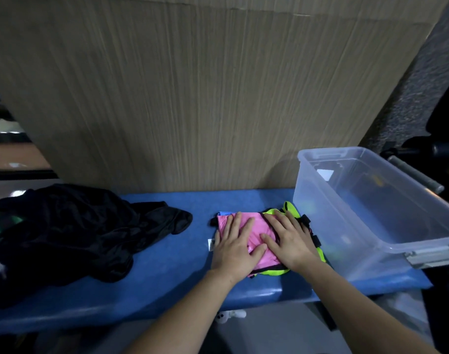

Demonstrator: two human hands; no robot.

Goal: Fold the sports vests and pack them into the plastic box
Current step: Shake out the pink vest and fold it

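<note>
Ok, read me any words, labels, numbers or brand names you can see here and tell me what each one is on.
No text can be read here.
White tag at the left edge of the folded vests: too small to read.
White sticker on the plastic box: looks blank or blurred.
Black clothes: no print visible.

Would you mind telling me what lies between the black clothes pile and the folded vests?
Only bare blue bench top shows between the black clothes pile and the folded vests, in the head view.

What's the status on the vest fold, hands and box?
Left hand and right hand flat on pink vest, stacked on yellow-green vest. Plastic box open, no vests inside. Nothing blocking.
</note>
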